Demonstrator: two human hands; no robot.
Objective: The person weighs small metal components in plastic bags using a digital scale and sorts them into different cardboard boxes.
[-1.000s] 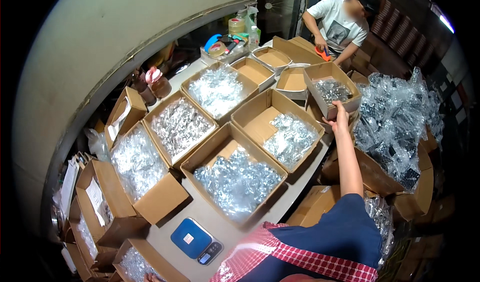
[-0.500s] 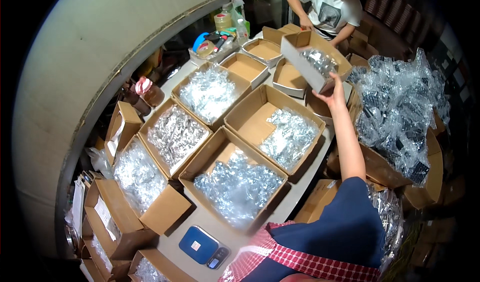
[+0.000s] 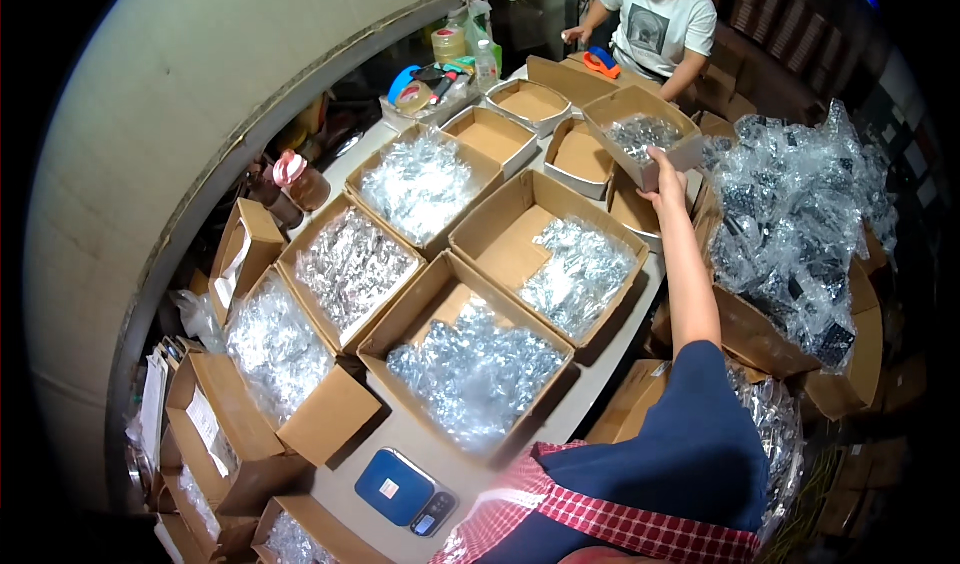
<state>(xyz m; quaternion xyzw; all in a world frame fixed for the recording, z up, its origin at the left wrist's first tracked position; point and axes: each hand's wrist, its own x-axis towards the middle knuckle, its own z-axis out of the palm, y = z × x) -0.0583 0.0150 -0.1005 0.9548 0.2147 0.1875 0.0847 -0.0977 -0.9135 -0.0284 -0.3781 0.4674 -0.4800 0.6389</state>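
Note:
My right hand [image 3: 664, 178] reaches out to the far right side of the table and grips the near edge of a cardboard box [image 3: 690, 151]. Small clear bags with dark metallic pieces [image 3: 641, 134] lie inside it. The box is raised and tilted slightly, over an open carton [image 3: 630, 209] and beside another carton [image 3: 575, 159]. My thumb is over the rim and the other fingers are under the side, partly hidden. Nothing of my left hand shows.
Several open cartons of small plastic-bagged parts [image 3: 470, 369] cover the grey table. A blue scale [image 3: 396, 486] sits near me. Bagged items pile up [image 3: 800, 214] at right. Across the table, a person in a white shirt [image 3: 660, 24] stands near a blue-orange tape dispenser [image 3: 602, 61].
The box in my right hand has turned from steeply tilted to nearer level. The other person's hand has come off it and moved left; a blue-orange tape dispenser now shows.

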